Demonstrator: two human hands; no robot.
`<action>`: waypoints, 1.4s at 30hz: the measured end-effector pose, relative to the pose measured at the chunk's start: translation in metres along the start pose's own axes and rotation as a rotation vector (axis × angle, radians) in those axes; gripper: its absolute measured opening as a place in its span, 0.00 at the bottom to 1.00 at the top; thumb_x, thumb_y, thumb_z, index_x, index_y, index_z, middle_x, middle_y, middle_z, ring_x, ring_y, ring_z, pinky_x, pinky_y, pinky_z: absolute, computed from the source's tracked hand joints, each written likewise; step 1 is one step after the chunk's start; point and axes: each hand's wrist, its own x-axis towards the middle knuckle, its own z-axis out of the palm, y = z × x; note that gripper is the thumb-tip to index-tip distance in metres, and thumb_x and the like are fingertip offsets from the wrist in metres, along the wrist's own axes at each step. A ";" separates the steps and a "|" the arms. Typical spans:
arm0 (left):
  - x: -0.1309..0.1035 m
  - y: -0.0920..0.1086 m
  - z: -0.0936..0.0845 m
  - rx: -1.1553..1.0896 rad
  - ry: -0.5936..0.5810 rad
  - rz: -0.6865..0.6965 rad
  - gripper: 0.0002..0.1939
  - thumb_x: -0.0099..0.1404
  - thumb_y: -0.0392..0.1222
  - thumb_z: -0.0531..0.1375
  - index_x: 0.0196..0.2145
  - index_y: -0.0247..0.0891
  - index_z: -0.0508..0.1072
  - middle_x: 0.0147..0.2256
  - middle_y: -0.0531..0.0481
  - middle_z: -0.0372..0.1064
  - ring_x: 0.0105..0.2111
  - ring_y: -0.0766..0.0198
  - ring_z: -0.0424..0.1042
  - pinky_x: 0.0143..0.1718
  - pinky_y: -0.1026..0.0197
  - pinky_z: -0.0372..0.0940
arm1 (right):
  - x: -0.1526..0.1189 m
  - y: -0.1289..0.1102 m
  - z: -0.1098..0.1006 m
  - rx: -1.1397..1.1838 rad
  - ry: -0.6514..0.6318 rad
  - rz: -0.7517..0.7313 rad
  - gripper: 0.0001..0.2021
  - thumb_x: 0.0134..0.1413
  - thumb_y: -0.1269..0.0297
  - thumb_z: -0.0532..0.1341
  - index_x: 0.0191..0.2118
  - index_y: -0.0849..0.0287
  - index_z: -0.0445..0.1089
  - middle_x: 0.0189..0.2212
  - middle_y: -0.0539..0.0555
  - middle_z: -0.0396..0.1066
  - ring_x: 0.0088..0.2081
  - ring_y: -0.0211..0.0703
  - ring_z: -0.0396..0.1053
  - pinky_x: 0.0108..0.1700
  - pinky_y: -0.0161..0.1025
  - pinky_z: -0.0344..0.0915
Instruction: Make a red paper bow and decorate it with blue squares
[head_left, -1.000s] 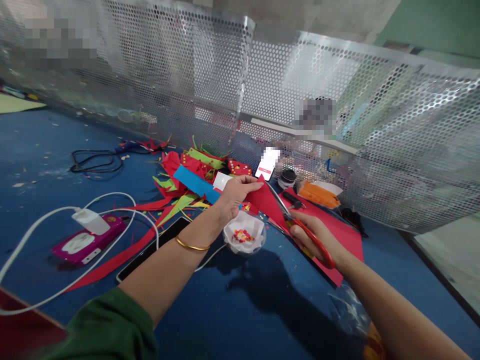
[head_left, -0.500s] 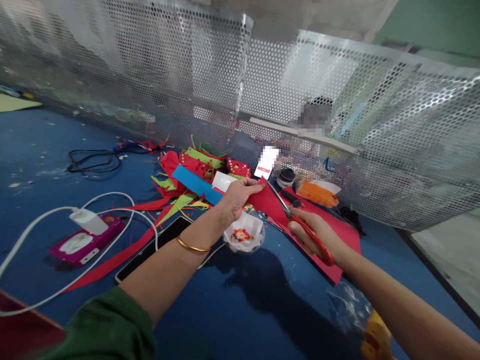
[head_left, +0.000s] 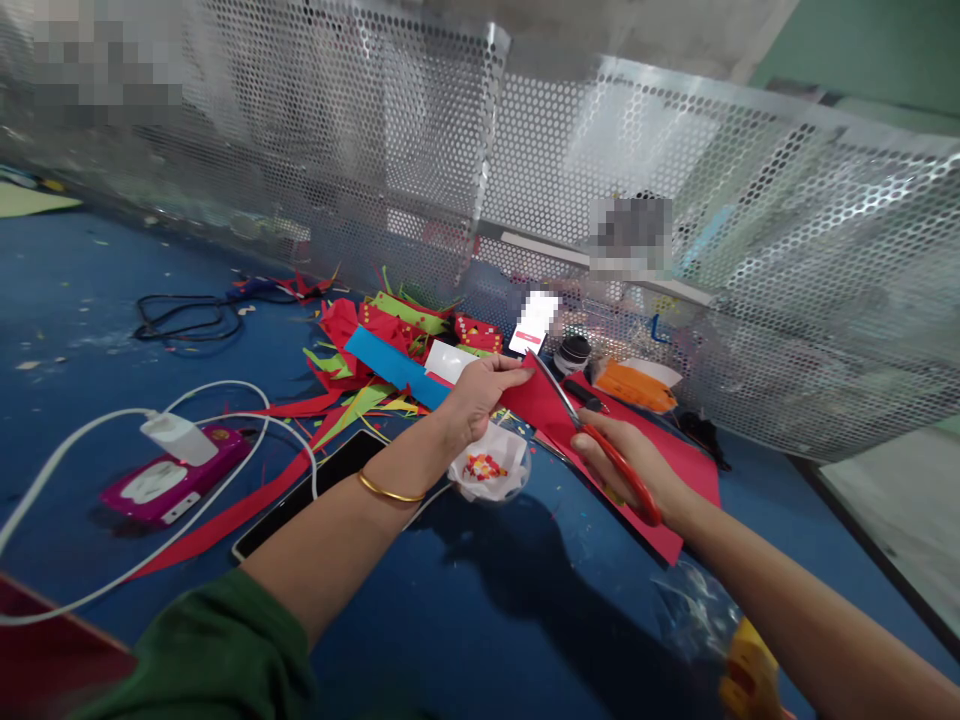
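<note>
Near the middle, my left hand [head_left: 481,392] pinches the tip of a piece of red paper [head_left: 541,396] between thumb and fingers. My right hand [head_left: 626,462] is closed around the orange-red handles of a pair of scissors [head_left: 628,478], whose blades lie at the paper's edge beside my left fingertips. A larger red sheet [head_left: 686,462] spreads under and behind my right hand. Just below my left hand stands a small bowl [head_left: 517,485] lined with white paper, holding tiny red, yellow and white paper bits. Whether the small red piece joins the large sheet, I cannot tell.
Red and green paper scraps [head_left: 352,345] and a blue strip [head_left: 390,365] lie behind my left hand. A dark phone [head_left: 300,500] rests under my forearm. A magenta power strip [head_left: 176,480] with white cables sits at left. A perforated metal screen [head_left: 420,150] closes off the back.
Both hands stay almost in place. The scissors' blades have shifted slightly up and left along the red paper, and their handles look closer together.
</note>
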 end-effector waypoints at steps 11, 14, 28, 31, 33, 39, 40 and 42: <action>0.004 0.002 -0.002 0.025 0.026 0.015 0.09 0.57 0.27 0.67 0.26 0.34 0.72 0.24 0.48 0.74 0.23 0.67 0.72 0.28 0.63 0.68 | 0.004 -0.005 0.002 0.126 0.076 0.053 0.24 0.60 0.37 0.54 0.27 0.53 0.57 0.18 0.45 0.58 0.20 0.38 0.58 0.22 0.36 0.52; 0.005 0.005 -0.004 0.044 0.048 0.040 0.09 0.56 0.28 0.68 0.25 0.35 0.72 0.24 0.49 0.74 0.22 0.67 0.71 0.27 0.64 0.66 | 0.010 -0.005 -0.004 0.191 0.129 0.141 0.25 0.61 0.35 0.48 0.32 0.54 0.61 0.16 0.44 0.58 0.16 0.37 0.58 0.19 0.35 0.55; 0.006 0.034 -0.017 0.020 -0.024 0.106 0.01 0.62 0.33 0.64 0.31 0.34 0.77 0.32 0.43 0.78 0.29 0.64 0.74 0.31 0.63 0.70 | 0.019 0.043 0.009 -0.378 0.055 0.340 0.20 0.51 0.42 0.67 0.32 0.57 0.75 0.30 0.64 0.77 0.34 0.60 0.77 0.29 0.45 0.67; 0.005 0.038 -0.019 0.031 0.004 0.141 0.02 0.62 0.33 0.63 0.34 0.34 0.78 0.35 0.42 0.79 0.31 0.62 0.75 0.30 0.61 0.70 | 0.021 0.054 0.013 -0.416 0.006 0.406 0.16 0.61 0.51 0.64 0.44 0.59 0.75 0.42 0.61 0.76 0.41 0.51 0.76 0.40 0.47 0.73; 0.002 0.042 -0.018 0.044 0.006 0.158 0.03 0.63 0.33 0.63 0.35 0.34 0.78 0.36 0.41 0.79 0.32 0.61 0.76 0.30 0.61 0.70 | 0.023 0.059 0.014 -0.394 -0.034 0.426 0.15 0.65 0.57 0.61 0.52 0.58 0.71 0.51 0.57 0.72 0.47 0.47 0.73 0.48 0.48 0.73; -0.014 0.049 -0.007 0.080 -0.029 0.177 0.04 0.62 0.33 0.62 0.34 0.34 0.79 0.33 0.43 0.80 0.32 0.62 0.76 0.31 0.63 0.69 | 0.029 0.041 -0.005 -0.157 -0.018 0.411 0.16 0.65 0.58 0.62 0.55 0.56 0.69 0.55 0.58 0.70 0.49 0.47 0.72 0.50 0.50 0.72; -0.018 0.049 -0.005 0.085 -0.040 0.178 0.04 0.62 0.33 0.63 0.34 0.34 0.79 0.32 0.44 0.80 0.32 0.62 0.76 0.32 0.63 0.70 | 0.029 0.032 -0.011 -0.095 0.007 0.395 0.15 0.66 0.57 0.61 0.54 0.57 0.70 0.53 0.58 0.71 0.48 0.47 0.73 0.49 0.49 0.72; -0.026 0.049 0.002 0.106 -0.076 0.194 0.04 0.61 0.33 0.63 0.33 0.34 0.79 0.32 0.44 0.80 0.32 0.63 0.75 0.34 0.62 0.70 | 0.024 0.009 -0.022 0.050 0.071 0.355 0.18 0.70 0.53 0.54 0.48 0.60 0.74 0.45 0.59 0.76 0.44 0.47 0.75 0.45 0.44 0.73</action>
